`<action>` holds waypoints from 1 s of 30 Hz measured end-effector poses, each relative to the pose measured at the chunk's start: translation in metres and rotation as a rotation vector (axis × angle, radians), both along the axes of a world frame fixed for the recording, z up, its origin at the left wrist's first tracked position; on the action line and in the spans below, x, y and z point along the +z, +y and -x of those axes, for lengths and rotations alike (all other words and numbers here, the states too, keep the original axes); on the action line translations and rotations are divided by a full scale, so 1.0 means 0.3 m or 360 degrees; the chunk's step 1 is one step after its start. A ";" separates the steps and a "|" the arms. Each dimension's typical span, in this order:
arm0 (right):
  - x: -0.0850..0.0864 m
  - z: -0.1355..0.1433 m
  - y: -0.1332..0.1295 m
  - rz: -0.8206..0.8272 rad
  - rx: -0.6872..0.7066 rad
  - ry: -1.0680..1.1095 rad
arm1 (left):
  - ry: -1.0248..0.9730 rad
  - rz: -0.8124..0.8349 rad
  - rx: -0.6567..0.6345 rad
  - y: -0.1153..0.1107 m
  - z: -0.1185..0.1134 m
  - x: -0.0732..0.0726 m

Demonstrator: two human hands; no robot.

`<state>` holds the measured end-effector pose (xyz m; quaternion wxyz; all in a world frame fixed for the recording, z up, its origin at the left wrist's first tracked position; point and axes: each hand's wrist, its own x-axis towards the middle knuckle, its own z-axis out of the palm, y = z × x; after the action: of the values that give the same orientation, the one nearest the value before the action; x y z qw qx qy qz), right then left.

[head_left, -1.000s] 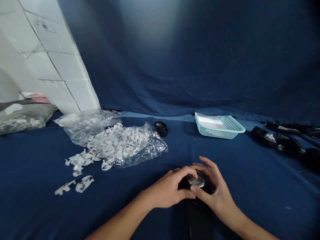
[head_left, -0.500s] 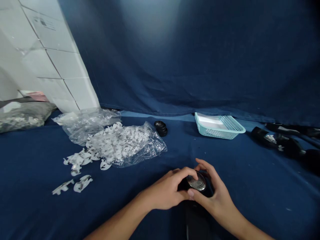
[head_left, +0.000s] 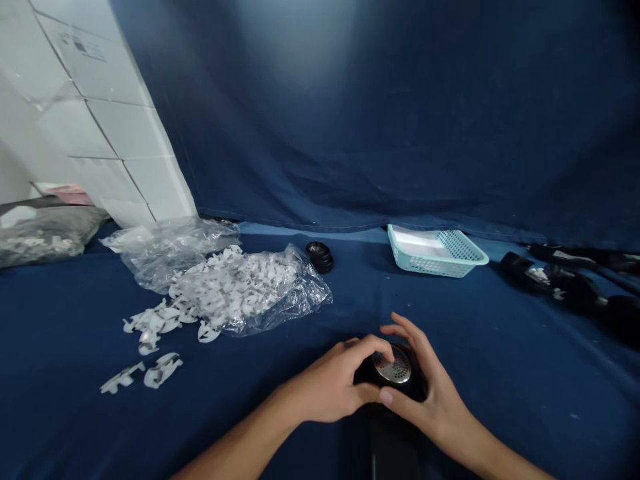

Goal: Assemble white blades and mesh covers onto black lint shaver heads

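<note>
A black fabric shaver (head_left: 393, 448) lies near the front edge of view, its round perforated metal head (head_left: 399, 369) facing up. My left hand (head_left: 345, 377) grips the head's left side, with the index fingertip resting on the metal. Around the right side of the head curls my right hand (head_left: 425, 380), its thumb at the near rim beside the left thumb. Its upper fingers arch over the far side. The hands hide most of the head's black rim.
White plastic parts (head_left: 240, 287) spill from a clear bag (head_left: 300, 303) at left. Two loose parts (head_left: 163, 370) lie nearer. Black rings (head_left: 319, 257) are stacked behind. A light-blue basket (head_left: 440, 267) holds white paper. Black devices (head_left: 555, 280) lie at far right, a grey bag (head_left: 55, 233) far left.
My right hand's upper fingers have shifted slightly left over the head, and its thumb has moved a little. The left hand keeps nearly the same grip. The view has shifted slightly.
</note>
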<state>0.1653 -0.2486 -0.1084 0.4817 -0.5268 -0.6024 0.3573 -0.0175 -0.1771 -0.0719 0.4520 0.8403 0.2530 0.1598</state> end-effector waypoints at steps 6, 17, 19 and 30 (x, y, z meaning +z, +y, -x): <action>-0.002 0.000 -0.008 0.0041 -0.0106 -0.0010 | -0.0030 0.0023 -0.0015 -0.001 -0.001 0.006; -0.014 -0.015 -0.034 0.0051 -0.0112 -0.0005 | 0.0031 0.0006 -0.0002 0.014 -0.002 0.000; -0.028 -0.015 -0.048 0.0050 -0.0200 -0.0095 | 0.0070 -0.0003 0.0022 0.021 0.000 0.000; -0.019 0.004 -0.034 0.0009 -0.0235 -0.0027 | -0.0009 -0.0027 0.0041 0.028 -0.005 -0.008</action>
<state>0.1642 -0.2589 -0.1141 0.5000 -0.5741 -0.5650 0.3180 -0.0159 -0.1688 -0.0743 0.4435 0.8403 0.2612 0.1701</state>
